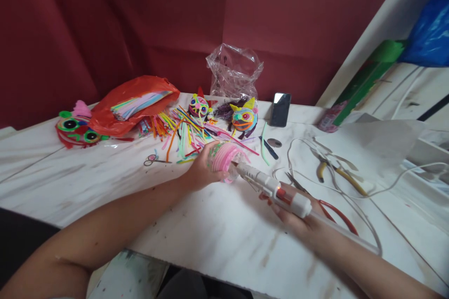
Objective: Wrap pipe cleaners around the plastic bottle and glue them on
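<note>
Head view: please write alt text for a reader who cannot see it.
The left hand holds a pink craft piece; the right hand points a glue gun at it. Behind, colorful pipe cleaners and three decorated faces are on a white table.

A rounded, pink-ringed craft piece (223, 159) is over the pale worktop (206, 231); a white glue gun (258, 178), glowing orange mid-body, slants nozzle-first toward it.

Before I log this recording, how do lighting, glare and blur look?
In the head view, glare whitens part of the phone and streaks the clear bag; the same view shows a soft shadow under the glue gun and slightly blurred detail on the pink piece.
</note>
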A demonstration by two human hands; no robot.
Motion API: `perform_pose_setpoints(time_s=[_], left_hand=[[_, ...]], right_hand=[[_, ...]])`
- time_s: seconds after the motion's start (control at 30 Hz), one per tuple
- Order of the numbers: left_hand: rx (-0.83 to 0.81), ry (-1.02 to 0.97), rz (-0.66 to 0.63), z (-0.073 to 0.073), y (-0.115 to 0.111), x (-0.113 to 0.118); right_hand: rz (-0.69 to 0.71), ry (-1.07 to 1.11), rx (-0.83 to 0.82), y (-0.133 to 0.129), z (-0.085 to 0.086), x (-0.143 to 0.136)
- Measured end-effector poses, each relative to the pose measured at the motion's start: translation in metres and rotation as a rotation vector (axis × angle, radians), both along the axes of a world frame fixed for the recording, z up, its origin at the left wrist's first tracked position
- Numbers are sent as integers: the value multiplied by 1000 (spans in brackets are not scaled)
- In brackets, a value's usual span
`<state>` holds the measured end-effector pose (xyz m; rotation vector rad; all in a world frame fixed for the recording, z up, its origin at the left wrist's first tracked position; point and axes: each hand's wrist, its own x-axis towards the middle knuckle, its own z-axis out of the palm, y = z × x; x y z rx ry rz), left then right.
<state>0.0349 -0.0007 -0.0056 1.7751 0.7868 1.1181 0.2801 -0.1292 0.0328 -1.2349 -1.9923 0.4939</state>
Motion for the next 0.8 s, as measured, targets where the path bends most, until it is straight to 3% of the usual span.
perform_pose_setpoints(time_s=[0.5,0.8], left_hand=[[-19,-13,-1,3,-3,2],[-90,135,192,11,-10,7]], right_hand=[[-45,27,-75,-5,14,-4],[-18,10,-53,-2,0,-4]])
